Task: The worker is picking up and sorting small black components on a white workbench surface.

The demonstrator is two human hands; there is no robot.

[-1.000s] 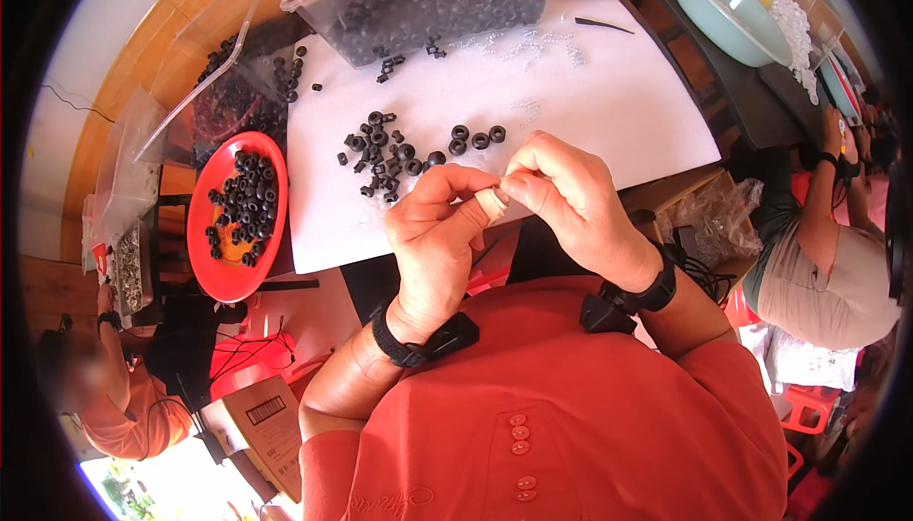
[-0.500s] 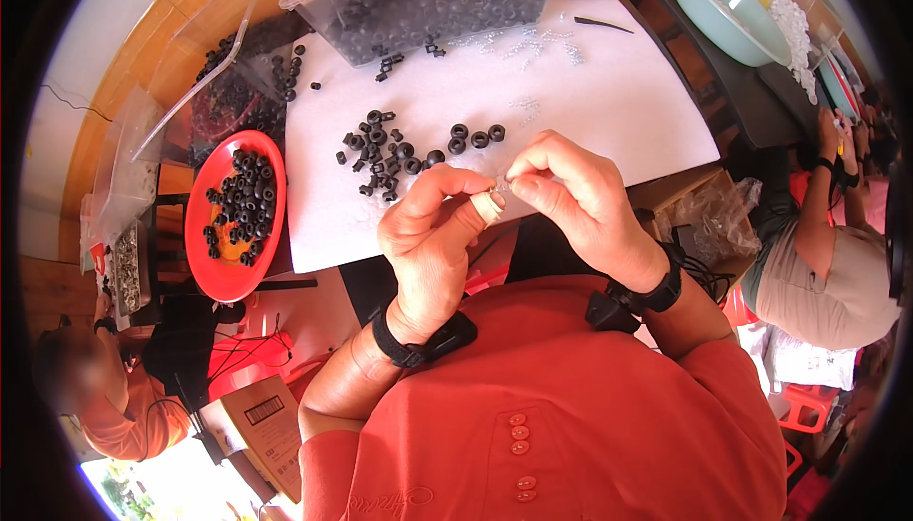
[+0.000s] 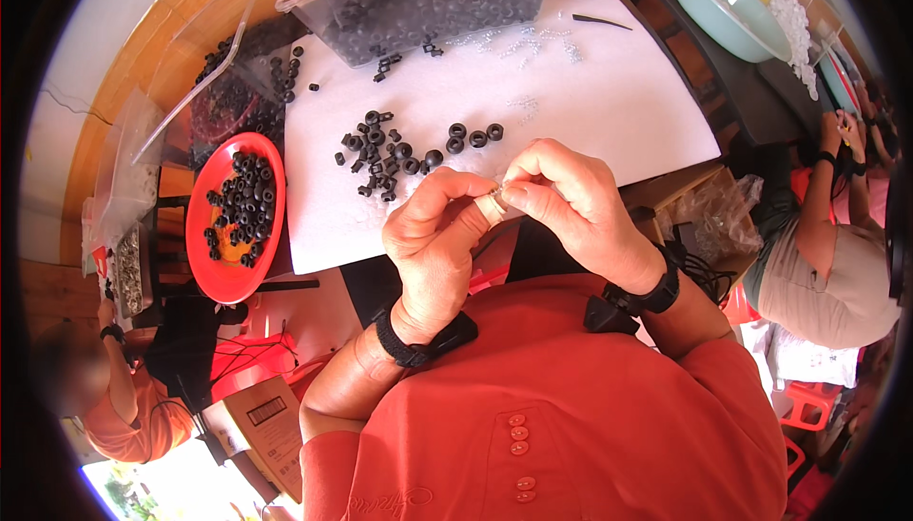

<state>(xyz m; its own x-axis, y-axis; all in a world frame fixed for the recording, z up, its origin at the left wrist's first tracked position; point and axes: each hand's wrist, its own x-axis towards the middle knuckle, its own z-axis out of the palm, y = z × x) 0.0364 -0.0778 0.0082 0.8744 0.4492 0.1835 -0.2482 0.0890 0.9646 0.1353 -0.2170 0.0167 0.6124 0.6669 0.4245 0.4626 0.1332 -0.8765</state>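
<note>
My left hand [image 3: 433, 226] and my right hand [image 3: 580, 207] meet over the table's near edge, thumb and forefinger of each pinched together. Whatever sits between the fingertips is too small to make out. Pale tape [image 3: 491, 207] wraps my left thumb. Just beyond the hands lie a loose cluster of small black parts [image 3: 373, 152] and several round black pieces with holes [image 3: 475, 135]. Tiny clear pieces [image 3: 523, 110] are scattered farther back on the white tabletop [image 3: 609, 131].
A clear bin of black parts [image 3: 428, 31] stands at the back. To the left is a red oval tray [image 3: 197, 226] holding black pieces, with a clear container [image 3: 219, 93] behind it. A pale blue basin [image 3: 728, 12] is at the right. Other people sit on both sides.
My right hand has moved slightly left, so its fingertips now touch or nearly touch those of the left. The parts on the table look unchanged.
</note>
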